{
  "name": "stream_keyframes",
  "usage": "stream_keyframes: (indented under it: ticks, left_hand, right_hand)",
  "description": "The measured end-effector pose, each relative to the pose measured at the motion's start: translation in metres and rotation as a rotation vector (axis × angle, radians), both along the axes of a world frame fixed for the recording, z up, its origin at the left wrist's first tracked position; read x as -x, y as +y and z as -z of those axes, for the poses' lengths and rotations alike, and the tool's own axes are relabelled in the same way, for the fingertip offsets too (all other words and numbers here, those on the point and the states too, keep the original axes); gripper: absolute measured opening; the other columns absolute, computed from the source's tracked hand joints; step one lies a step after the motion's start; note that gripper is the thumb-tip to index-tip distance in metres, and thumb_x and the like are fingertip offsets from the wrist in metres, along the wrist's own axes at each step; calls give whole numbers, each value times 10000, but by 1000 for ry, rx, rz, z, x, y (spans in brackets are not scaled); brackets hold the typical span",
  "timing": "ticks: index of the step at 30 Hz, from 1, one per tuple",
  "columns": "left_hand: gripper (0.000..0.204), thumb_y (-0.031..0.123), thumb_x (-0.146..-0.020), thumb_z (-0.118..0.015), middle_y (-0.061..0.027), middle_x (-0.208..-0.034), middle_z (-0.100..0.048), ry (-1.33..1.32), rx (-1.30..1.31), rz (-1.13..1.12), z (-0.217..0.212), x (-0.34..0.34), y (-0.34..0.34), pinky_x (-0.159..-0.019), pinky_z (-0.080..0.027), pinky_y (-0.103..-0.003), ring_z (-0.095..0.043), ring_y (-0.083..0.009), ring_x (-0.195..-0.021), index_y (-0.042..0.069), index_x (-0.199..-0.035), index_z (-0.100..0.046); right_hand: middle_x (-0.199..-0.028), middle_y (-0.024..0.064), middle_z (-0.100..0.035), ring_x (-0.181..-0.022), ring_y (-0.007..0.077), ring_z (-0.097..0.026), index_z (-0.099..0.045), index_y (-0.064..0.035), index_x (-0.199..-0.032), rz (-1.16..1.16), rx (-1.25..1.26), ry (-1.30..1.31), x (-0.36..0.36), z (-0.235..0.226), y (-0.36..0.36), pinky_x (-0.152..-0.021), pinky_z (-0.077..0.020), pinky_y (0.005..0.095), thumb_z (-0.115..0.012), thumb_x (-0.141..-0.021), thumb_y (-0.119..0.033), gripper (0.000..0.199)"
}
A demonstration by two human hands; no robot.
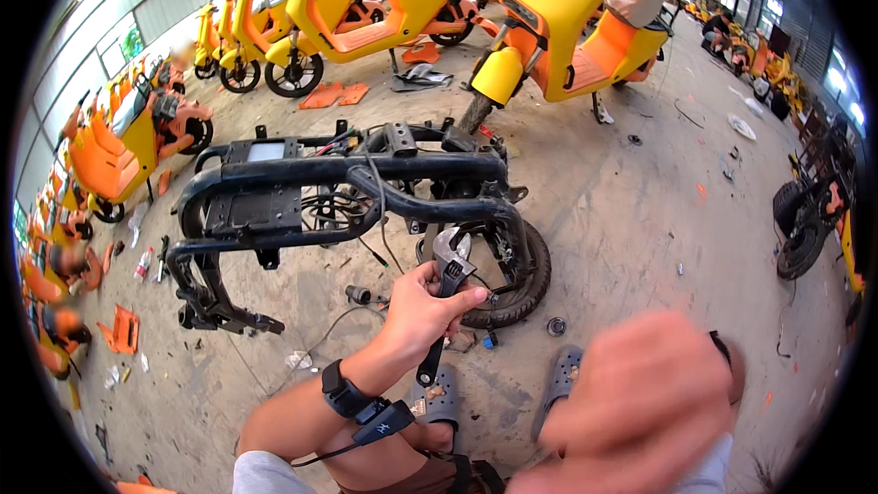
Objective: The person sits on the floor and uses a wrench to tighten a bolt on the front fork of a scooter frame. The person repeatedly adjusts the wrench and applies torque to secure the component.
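1. The left hand (422, 309) was clenched round the black grip of one adjustable wrench (445, 284), its steel head up against the rear wheel (512, 285) of the stripped black scooter frame (347, 187) lying on the concrete floor (631, 210).
2. The wrench looked stiff, weighty metal, best taken low on the handle.
3. The right hand (640, 402) was a blur; its grip could not be told.
4. Two grey clogs (558, 380), and many yellow scooters (402, 0) behind.

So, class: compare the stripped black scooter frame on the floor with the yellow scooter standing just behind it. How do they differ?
The black frame is bare metal tubing with loose wires showing; the yellow scooter wears full yellow and orange body panels. The frame lies on its side; the scooter stands upright. The scooter keeps its grey seat; the frame shows none. Both rest on the concrete floor.
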State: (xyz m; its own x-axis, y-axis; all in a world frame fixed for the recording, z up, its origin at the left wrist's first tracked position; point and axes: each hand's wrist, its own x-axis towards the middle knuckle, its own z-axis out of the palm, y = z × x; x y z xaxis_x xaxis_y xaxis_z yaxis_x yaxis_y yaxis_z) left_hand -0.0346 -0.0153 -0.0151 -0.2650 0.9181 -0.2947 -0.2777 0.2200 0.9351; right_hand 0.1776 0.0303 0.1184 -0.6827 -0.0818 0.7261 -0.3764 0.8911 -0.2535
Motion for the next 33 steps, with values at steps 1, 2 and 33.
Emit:
stream_keyframes:
  ticks: [1,2,33]
  left_hand:
    - [263,41,-786,-776,-19,-684,-582,-2,-19,86,-13,-11,9,-418,-362,-222,-481,-66,-486,13,-918,-551]
    - [264,42,-785,-776,-21,-684,-584,5,-8,89,-14,-9,8,-418,-362,-222,-482,-66,-486,11,-918,-551]
    - [243,65,-804,-764,-31,-722,-625,-62,-77,-56,-10,-29,37,-438,-388,-214,-520,-65,-509,29,-922,-555]
  right_hand:
    - [-758,39,-634,-590,187,-585,-690,-83,-898,76,-48,44,-15,-19,-20,-499,-454,266,-639,-786,-190,163]
    - [-722,28,-628,-574,186,-577,-698,-103,-850,211,-63,205,-12,-14,-34,-488,-451,263,-669,-729,-241,185]
    - [-899,51,-635,-622,52,-565,-628,-55,-1163,481,627,-176,14,121,70,-509,-434,203,-761,-768,-101,419]
